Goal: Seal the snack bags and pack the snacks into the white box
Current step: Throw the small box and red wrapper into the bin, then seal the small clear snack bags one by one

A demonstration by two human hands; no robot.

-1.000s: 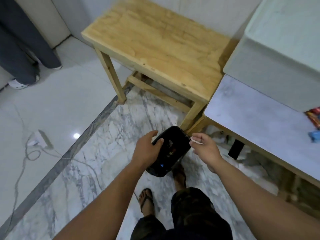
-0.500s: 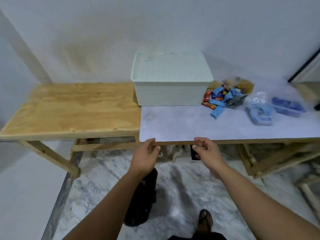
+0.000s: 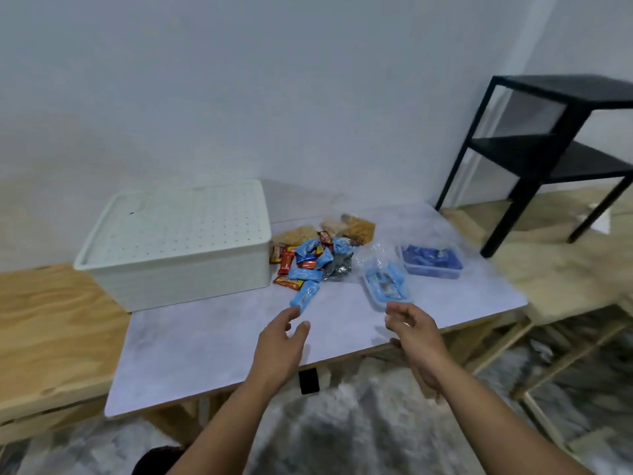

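Both hands over counter front, holding nothing.

Left hand (image 3: 279,349) & right hand (image 3: 416,332) reach fwd over the grey counter (image 3: 212,341); fingers loosely spread, slightly curled, nothing pinched. White box (image 3: 178,245) w/ lid on sits at back left. Snack pile (image 3: 308,265), blue & red wrappers, lies just right of box; nearest blue bar is just ahead of left fingertips. Two clear bags w/ blue snacks, near one (image 3: 385,284) ahead of right hand, far one (image 3: 432,262) behind it. Black shelf (image 3: 548,149) at far right.
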